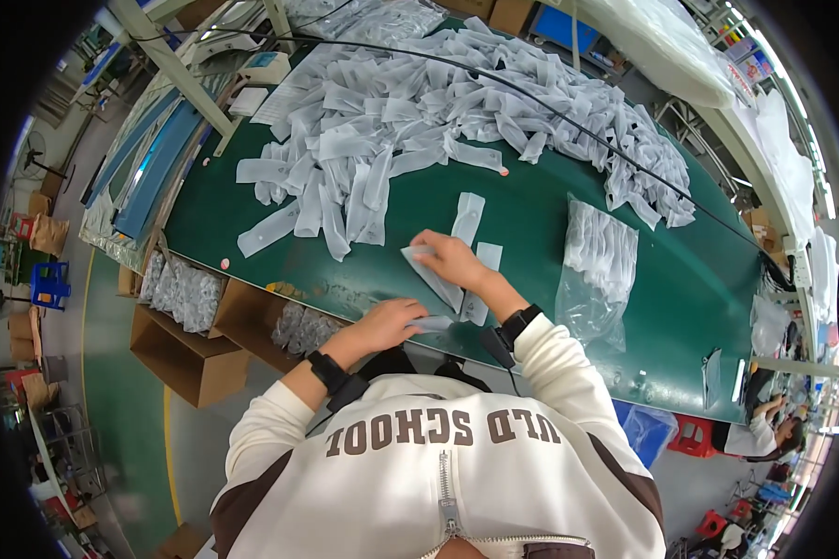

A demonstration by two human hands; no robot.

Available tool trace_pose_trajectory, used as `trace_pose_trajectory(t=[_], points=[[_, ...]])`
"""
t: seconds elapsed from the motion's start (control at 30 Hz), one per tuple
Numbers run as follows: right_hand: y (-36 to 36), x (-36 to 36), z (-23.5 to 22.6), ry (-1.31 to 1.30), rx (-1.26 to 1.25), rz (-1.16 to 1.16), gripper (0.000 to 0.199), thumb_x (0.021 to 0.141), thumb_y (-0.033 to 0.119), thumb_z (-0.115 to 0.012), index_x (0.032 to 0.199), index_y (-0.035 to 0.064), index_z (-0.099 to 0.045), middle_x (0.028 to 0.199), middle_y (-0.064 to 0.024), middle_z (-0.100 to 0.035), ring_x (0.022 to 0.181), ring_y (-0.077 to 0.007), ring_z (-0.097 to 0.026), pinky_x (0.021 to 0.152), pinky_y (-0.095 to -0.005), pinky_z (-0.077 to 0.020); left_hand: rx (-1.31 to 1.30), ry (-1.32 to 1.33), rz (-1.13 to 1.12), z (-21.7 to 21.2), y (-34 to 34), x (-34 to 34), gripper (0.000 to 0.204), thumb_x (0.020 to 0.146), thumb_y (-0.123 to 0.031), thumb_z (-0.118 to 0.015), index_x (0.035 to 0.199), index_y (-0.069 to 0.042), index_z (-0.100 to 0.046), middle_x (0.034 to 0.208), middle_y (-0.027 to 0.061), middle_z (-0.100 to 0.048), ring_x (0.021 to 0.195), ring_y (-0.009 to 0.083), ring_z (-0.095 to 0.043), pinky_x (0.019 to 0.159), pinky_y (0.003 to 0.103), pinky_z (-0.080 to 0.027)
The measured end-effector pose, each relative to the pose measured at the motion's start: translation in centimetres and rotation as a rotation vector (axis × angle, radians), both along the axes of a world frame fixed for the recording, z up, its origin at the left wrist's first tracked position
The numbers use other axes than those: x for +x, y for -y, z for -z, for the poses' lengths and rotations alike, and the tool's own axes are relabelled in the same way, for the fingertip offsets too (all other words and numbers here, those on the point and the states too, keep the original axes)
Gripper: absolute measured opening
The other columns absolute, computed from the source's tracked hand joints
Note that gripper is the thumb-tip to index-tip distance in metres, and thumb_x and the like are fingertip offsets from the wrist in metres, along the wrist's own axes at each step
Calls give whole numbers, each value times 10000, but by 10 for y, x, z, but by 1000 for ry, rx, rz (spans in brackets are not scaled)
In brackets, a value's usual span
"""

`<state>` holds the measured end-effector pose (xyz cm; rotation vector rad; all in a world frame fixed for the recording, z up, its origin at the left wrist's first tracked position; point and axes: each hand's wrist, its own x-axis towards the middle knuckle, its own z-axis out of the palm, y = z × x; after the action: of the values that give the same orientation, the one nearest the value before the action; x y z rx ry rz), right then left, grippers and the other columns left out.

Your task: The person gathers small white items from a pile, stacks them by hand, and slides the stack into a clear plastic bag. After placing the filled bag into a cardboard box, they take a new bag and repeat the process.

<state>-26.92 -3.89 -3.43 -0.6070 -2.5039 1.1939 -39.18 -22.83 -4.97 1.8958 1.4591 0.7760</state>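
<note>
Strips (435, 278) lie mid-frame on the worktop (699, 279), our right hand (449, 258) pressing one flat, left hand (389, 323) pinching another at the edge, where we judge it could slip off.

Bright, even overhead light — sharp centre, strong fisheye bending, black rim.

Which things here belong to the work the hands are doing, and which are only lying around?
In the work:
- left hand and right hand, both on flat white packets
- big heap of white packets
- filled clear bag
- green table

Lying about:
- cardboard boxes below the table edge
- blue stool
- black cable over the heap
</note>
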Motion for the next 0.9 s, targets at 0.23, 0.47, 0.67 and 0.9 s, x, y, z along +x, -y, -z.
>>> trace_pose_trajectory(t=[0.23, 0.47, 0.67, 0.9], points=[[37, 28, -6, 400, 144, 125, 329, 820, 222, -738, 1044, 29, -594, 1118, -170, -633, 933, -356, -651, 779, -439, -538, 55, -50, 104, 23, -3, -19, 253, 739, -93, -734, 955, -34, -617, 1074, 129, -586, 1058, 341, -557, 883, 419, -474], [66, 45, 27, 246, 419, 81, 375, 780, 272, -756, 1002, 15, -598, 958, -172, -622, 843, -357, -658, 740, -432, -541, 473, -166, 90, 4, -28, -22, 209, 753, -120, -726, 930, -70, -627, 1105, 97, -564, 1081, 309, -528, 946, 492, -423], [42, 37, 7, 284, 142, 308, 283, 801, 243, -720, 918, 23, -586, 899, -170, -614, 769, -359, -664, 666, -434, -550, 371, -222, 143, 29, -27, -27, 187, 771, -180, -727, 917, -108, -634, 1133, 97, -550, 1119, 301, -499, 959, 464, -392], [8, 10, 31, 461, 474, 572, 195, 821, 183, -669, 864, 12, -587, 865, -172, -620, 746, -353, -669, 612, -448, -552, 135, -133, 78, 21, -31, -19, 307, 716, -191, -776, 986, -115, -648, 1151, 102, -542, 1130, 295, -497, 957, 467, -387]])
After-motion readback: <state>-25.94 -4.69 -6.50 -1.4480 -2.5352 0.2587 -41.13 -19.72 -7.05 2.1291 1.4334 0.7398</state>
